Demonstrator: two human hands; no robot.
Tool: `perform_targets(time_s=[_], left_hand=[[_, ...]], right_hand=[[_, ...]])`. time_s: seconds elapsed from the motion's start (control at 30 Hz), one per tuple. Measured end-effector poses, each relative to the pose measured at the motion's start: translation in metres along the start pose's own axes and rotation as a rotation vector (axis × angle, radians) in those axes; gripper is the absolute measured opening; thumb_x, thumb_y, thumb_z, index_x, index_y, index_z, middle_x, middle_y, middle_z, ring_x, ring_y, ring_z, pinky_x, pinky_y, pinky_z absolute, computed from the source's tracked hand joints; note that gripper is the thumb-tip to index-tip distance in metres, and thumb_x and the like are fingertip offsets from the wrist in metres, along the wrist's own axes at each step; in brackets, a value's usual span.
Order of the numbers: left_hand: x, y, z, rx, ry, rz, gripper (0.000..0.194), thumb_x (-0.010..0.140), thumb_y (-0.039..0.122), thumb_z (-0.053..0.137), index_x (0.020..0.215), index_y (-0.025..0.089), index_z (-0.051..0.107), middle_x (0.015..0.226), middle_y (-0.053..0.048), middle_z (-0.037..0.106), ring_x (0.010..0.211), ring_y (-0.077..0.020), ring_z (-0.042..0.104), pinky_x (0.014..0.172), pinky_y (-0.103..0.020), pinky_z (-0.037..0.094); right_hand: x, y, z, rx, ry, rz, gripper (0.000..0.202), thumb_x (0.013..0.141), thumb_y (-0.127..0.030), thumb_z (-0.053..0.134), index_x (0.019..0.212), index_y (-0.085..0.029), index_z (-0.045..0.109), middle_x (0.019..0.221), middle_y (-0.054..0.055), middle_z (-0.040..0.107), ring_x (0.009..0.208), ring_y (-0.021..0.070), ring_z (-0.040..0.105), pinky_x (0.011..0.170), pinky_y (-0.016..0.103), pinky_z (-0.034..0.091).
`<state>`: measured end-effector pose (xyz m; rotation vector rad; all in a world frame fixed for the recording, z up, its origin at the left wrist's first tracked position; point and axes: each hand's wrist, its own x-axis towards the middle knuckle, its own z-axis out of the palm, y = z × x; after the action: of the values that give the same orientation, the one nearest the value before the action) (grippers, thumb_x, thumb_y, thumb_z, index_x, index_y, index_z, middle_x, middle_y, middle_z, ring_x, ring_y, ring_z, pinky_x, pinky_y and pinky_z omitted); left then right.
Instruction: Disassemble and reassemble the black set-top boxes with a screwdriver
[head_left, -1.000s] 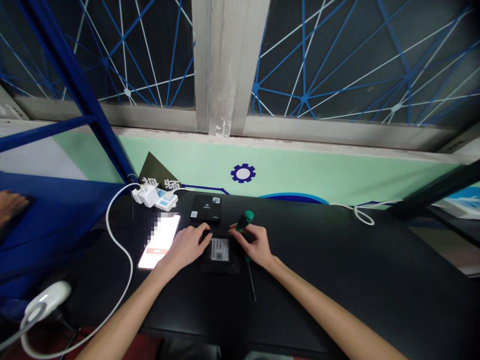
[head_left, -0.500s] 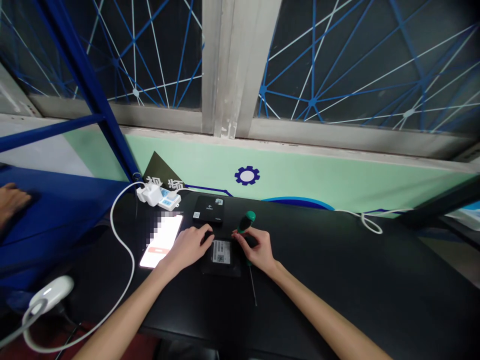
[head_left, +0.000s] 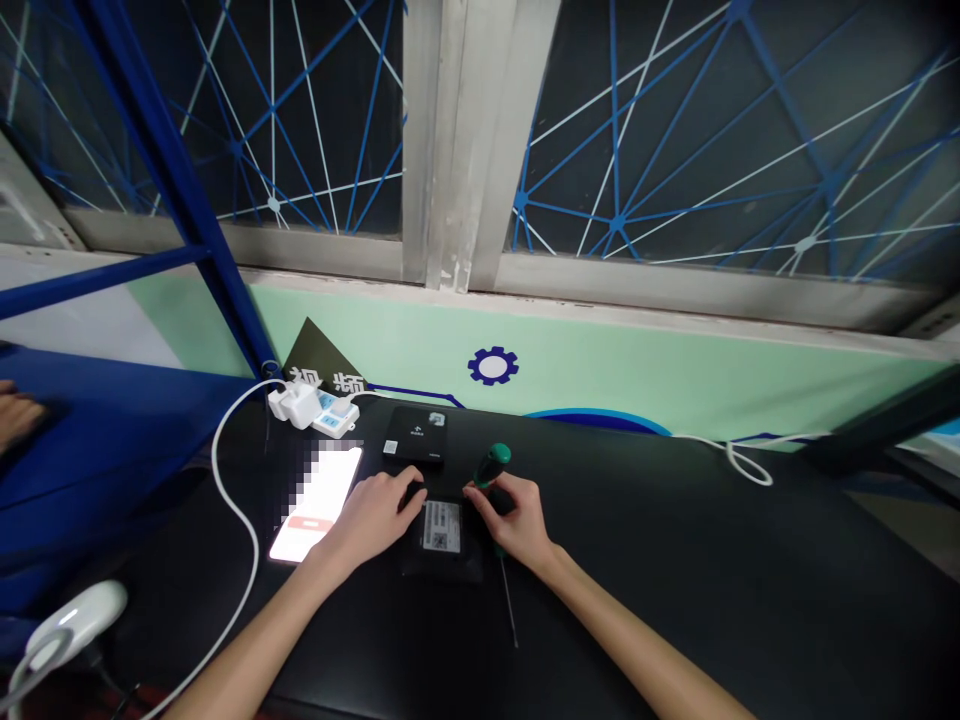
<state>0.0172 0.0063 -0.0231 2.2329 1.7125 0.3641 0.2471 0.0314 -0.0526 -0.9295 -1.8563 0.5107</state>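
Observation:
A flat black box (head_left: 442, 527) with a white printed label lies on the black table, and a dark flat piece shows along its near edge. My left hand (head_left: 381, 515) is at its far left corner, with thumb and forefinger bent round the edge. At the far right corner is my right hand (head_left: 519, 518), its thumb and fingertips pinched at the edge. A screwdriver (head_left: 495, 463) with a green and black handle is tucked in the right hand. Its thin shaft points down towards me, away from the box. The right fingertips partly hide the box's corner.
Behind my hands lies a second black box (head_left: 415, 436). A lit phone (head_left: 315, 505) is left of my left hand. A white power strip (head_left: 334, 413) with plugs stands near the wall, its white cable (head_left: 244, 520) looping left. Another person's hand (head_left: 19, 415) rests at the blue table.
The camera has tilted up slightly, so the scene sits lower in view. Both hands stay at the box's far corners, and the screwdriver stays in my right hand.

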Motion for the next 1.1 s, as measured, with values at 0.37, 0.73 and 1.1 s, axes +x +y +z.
perform_targets(time_s=[0.37,0.73,1.1], left_hand=[[-0.0004,-0.0006,-0.0019,0.005,-0.014,-0.001,0.026,0.101,0.039,0.043,0.113,0.026,0.062,0.071,-0.001,0.066,0.067,-0.0232,0.068,0.058,-0.027,0.039],[-0.001,0.0026,-0.0048,-0.029,-0.022,-0.003,0.026,0.1,0.038,0.044,0.112,0.025,0.063,0.069,0.0,0.065,0.065,-0.0217,0.067,0.058,-0.026,0.039],[-0.001,0.0037,-0.0057,-0.006,-0.016,0.005,0.026,0.101,0.038,0.044,0.112,0.025,0.063,0.071,-0.001,0.066,0.067,-0.0225,0.068,0.06,-0.027,0.042]], right_hand=[[0.0007,0.0056,0.0023,0.033,0.03,0.056,0.025,0.086,-0.035,0.073,0.068,-0.02,0.064,0.066,0.003,0.072,0.056,0.0178,0.065,0.056,0.028,0.05],[0.0032,0.0057,0.005,0.076,0.065,0.087,0.031,0.083,-0.044,0.076,0.067,-0.02,0.063,0.063,0.002,0.072,0.054,0.0178,0.066,0.055,0.028,0.051],[0.004,0.0076,0.0047,0.056,0.026,0.099,0.031,0.084,-0.044,0.075,0.069,-0.02,0.062,0.066,0.002,0.069,0.058,0.0174,0.063,0.058,0.028,0.05]])
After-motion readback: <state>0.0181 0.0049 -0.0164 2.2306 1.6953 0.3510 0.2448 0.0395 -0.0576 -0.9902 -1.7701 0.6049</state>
